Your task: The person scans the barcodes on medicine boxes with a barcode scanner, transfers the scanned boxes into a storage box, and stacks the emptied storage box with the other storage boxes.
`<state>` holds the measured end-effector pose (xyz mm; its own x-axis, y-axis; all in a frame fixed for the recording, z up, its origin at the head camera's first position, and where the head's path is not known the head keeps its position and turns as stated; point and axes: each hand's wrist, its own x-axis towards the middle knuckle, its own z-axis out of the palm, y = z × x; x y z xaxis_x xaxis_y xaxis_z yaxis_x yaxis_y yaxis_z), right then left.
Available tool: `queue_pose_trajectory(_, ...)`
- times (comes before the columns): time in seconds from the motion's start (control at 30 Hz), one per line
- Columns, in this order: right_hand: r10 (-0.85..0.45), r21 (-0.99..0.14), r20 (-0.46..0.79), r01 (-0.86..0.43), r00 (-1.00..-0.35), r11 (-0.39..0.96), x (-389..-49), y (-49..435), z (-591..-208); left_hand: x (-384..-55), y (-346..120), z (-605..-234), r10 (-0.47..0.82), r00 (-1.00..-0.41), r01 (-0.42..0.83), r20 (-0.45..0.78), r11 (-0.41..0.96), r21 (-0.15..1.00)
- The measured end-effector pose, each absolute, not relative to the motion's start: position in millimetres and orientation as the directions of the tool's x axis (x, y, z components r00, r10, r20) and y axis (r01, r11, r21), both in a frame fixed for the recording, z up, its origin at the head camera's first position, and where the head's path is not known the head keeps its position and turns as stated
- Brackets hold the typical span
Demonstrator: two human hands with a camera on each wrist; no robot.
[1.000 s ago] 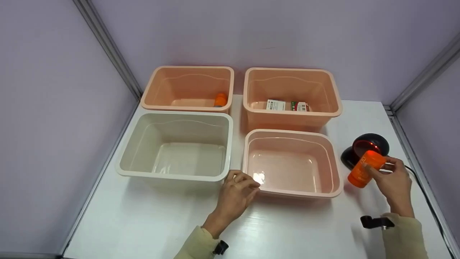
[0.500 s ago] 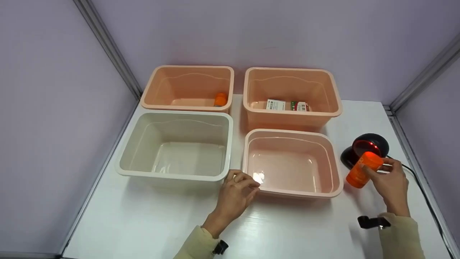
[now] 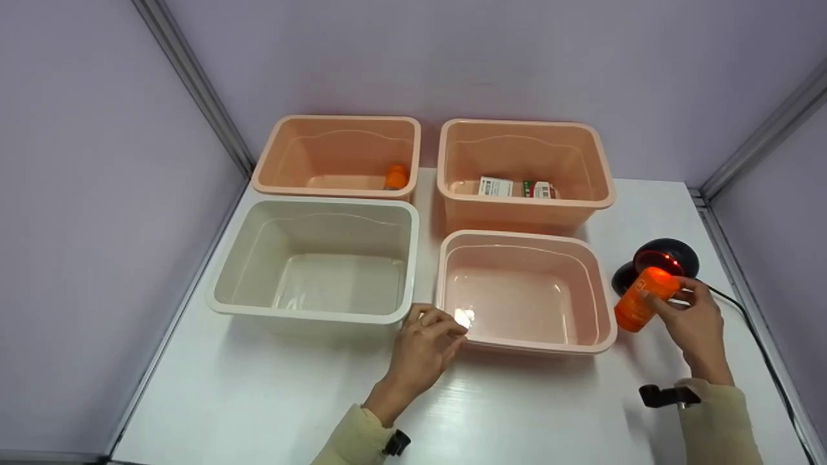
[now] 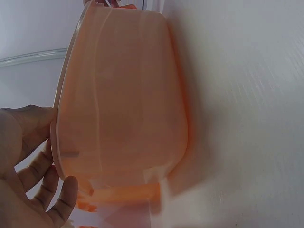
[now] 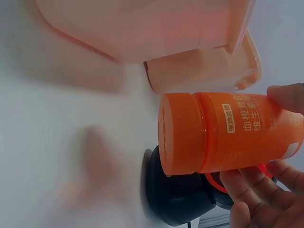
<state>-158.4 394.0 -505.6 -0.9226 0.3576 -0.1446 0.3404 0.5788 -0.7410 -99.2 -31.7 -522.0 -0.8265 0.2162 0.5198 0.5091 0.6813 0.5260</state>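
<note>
An orange vitamin bottle [image 3: 646, 299] with white Chinese lettering is in my right hand [image 3: 696, 323]. Thumb and fingers hold it tilted, its cap [image 5: 179, 134] pointing down and left, as the right wrist view shows. Right behind the bottle stands a black barcode scanner [image 3: 669, 252], its window glowing red; the bottle partly hides it. My left hand [image 3: 420, 349] rests at the near left corner of the low pink bin [image 3: 526, 346], fingers loosely bent. In the left wrist view a digit of that hand [image 4: 19, 156] touches the bin's rim.
A white bin [image 3: 310, 314] stands left of the low pink one. Behind are two peach bins: the left one [image 3: 336, 192] contains an orange bottle [image 3: 396, 177], the right one [image 3: 526, 201] small boxes [image 3: 496, 186]. A black cable [image 3: 756, 329] runs along the right side.
My right hand has shifted slightly left with the orange bottle, which now sits closer to the low pink bin. The left hand has stayed in place.
</note>
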Motion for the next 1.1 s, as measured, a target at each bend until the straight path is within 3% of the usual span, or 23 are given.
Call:
queue_pose_trajectory(0.8, 0.258, -0.803, -0.117, 0.245, -0.959, 0.544, -174.5, 384.3, -503.7, -98.7, -31.1, -520.6, 0.204, -0.841, 0.495, 0.502, 0.664, 0.56)
queue_pose_trajectory(1.1, 0.322, -0.767, -0.111, 0.287, -0.94, 0.574, -174.0, 378.7, -503.1, -99.0, -31.4, -521.3, 0.208, -0.842, 0.494, 0.498, 0.668, 0.556)
